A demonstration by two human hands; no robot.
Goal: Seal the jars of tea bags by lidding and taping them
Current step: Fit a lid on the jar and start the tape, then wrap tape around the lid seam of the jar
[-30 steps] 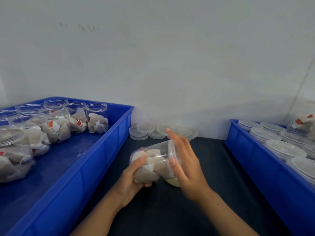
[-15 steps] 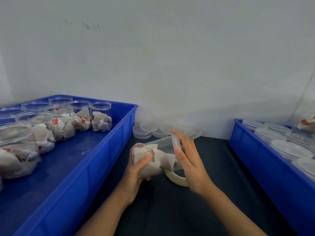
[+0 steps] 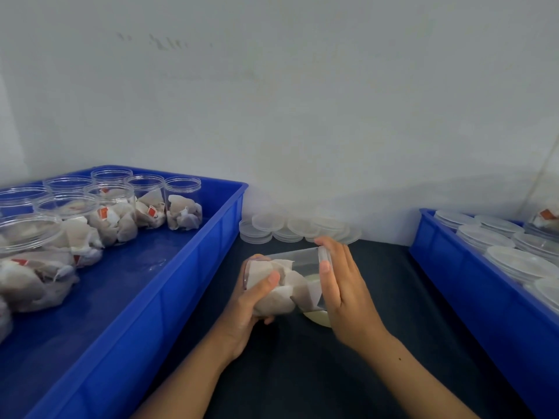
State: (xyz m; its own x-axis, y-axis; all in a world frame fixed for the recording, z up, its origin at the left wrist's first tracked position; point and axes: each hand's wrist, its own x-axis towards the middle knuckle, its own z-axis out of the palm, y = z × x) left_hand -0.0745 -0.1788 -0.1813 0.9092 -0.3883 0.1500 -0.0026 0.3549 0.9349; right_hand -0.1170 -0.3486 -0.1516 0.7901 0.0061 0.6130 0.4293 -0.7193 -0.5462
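The left bin (image 3: pixel 187 267) fills the 9 o'clock side; it holds the open jars (image 3: pixel 183 204), each with tea bags inside and none lidded; treat these as work outstanding. The right bin (image 3: pixel 453 267) sits at 3 o'clock; the jars in it (image 3: pixel 514 261) show lids on top, so judge these as finished or nearly so, though tape on them cannot be made out. The dark table (image 3: pixel 393 297) runs between the two bins; the loose lids (image 3: pixel 269 222) lie stacked at 12 o'clock against the wall.

The jar in hand (image 3: pixel 287 282) lies on its side at centre, above the table, mouth toward 3 o'clock; your left hand (image 3: pixel 251 303) is wrapped round its base end, thumb over the side; your right hand (image 3: pixel 341 285) lies against the lid (image 3: pixel 324 255) at the mouth, fingers nearly straight, pressing rather than curling.

The tape roll (image 3: pixel 317 317) rests on the table just under the jar, at 6 o'clock from it; judge the lid as being seated; taping of this jar is not yet begun.
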